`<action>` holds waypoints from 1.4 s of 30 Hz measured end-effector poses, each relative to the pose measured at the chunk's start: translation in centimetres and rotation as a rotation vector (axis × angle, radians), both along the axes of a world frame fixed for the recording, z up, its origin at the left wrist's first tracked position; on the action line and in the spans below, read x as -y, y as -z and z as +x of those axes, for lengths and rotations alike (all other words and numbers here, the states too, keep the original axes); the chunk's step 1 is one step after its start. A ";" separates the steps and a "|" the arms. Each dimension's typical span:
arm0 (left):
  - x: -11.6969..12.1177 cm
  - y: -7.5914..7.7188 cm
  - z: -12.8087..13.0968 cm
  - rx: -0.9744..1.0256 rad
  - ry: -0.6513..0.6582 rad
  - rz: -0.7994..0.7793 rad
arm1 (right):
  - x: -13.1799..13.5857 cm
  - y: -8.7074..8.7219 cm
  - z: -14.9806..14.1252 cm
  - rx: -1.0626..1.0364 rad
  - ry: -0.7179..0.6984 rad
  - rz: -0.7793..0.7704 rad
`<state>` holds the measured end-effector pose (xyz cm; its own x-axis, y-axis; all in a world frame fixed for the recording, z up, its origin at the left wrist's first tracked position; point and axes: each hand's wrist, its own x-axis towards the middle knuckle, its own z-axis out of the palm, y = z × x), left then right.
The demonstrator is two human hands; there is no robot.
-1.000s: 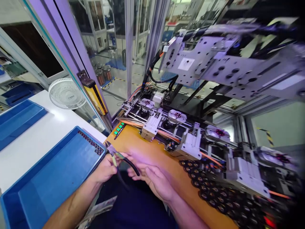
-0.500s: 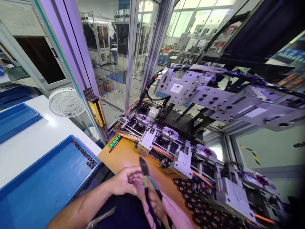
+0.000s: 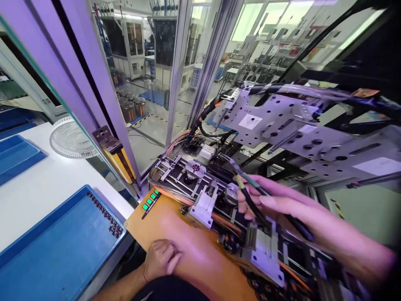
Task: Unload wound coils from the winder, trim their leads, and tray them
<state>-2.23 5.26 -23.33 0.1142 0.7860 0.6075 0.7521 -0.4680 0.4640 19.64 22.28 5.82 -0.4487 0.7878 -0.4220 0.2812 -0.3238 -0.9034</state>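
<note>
Currently, right hand [image 3: 277,201]: closed around the steel-headed pliers with green-and-black handles [image 3: 242,187], thumb lying along them, fingers curled beneath; the arm reaches in from the right, over the machine.
Pliers: up over the metal mechanism, head pointing up and away from the person; whether the blurred tips meet, I cannot tell.
Left hand [image 3: 161,257]: drawn into a loose fist at the near edge of the orange-brown flat board [image 3: 194,238]; contact with the board, or anything inside the fist, I cannot tell.
Fixtures: one silver oval fixture with a small dark-red centre [image 3: 196,168] sits left of the pliers; a second silver round fixture [image 3: 231,193] is partly hidden behind the right hand's fingers.
Overhead: a silver plate with drilled holes [image 3: 275,123] hangs above, behind the right hand.
Board corner: four bright green squares [image 3: 149,202] in a row, with a slim black rod [image 3: 151,209] just beside them.
Left side: a shallow blue plastic tray [image 3: 56,251], small dark parts [image 3: 106,218] lined along its far right edge.
</note>
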 end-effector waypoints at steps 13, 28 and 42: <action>-1.4 0.1 -0.2 -0.045 0.014 0.017 | -11.0 -0.1 -8.2 0.535 -0.357 -0.242; -1.2 0.1 -0.4 -0.062 0.060 -0.055 | -10.8 0.6 -8.5 0.543 -0.405 -0.230; -1.0 0.3 -0.5 -0.065 0.055 -0.054 | -10.1 -0.4 -6.9 0.312 -0.413 -0.096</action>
<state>-2.77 6.31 -23.62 0.1957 0.8091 0.5542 0.7554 -0.4847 0.4408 12.76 32.34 6.26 -0.5546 0.5231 -0.6472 0.6541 -0.2067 -0.7276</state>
